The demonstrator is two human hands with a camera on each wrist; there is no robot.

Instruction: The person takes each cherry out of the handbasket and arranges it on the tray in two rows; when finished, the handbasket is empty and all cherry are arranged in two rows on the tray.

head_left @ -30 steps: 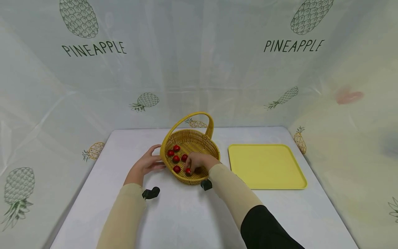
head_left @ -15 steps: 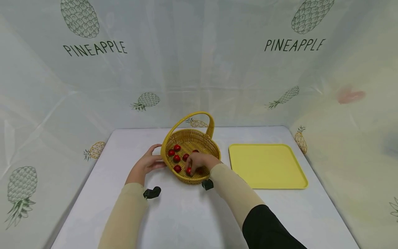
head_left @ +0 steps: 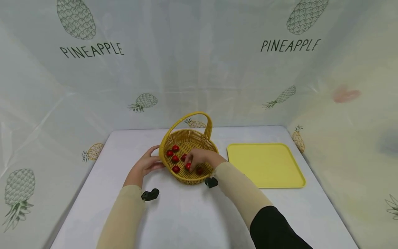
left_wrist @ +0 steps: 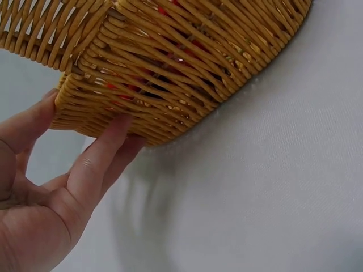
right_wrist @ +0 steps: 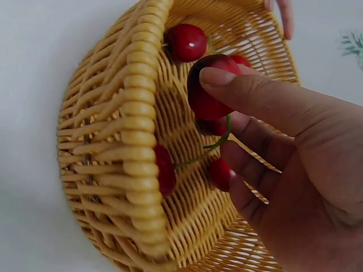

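Observation:
In the yellow wicker basket (head_left: 186, 181), my right hand (head_left: 199, 157) pinches a dark red cherry (right_wrist: 211, 88) between thumb and fingers. A green stem (right_wrist: 228, 133) curves below that fruit in the right wrist view. Several other cherries lie inside, one (right_wrist: 187, 42) close to the near rim and another (right_wrist: 164, 170) half hidden behind it. At the basket's left side, my left hand (head_left: 148, 163) has its fingers spread and rather straight. Its fingertips (left_wrist: 120, 123) touch the outer woven wall in the left wrist view, and one other tip is hidden at the rim.
To the right of the basket a flat yellow tray (head_left: 265, 166) lies on the white table (head_left: 180, 218). The tall basket handle (head_left: 177, 124) arches over the back left of the bowl. Pineapple-printed sheeting (head_left: 199, 69) stands behind the table and along both sides.
My right hand has lifted slightly and shifted right, the pinched cherry rising with it. A cherry at the basket's lower right shows more fully now. The left hand stays at the basket's side.

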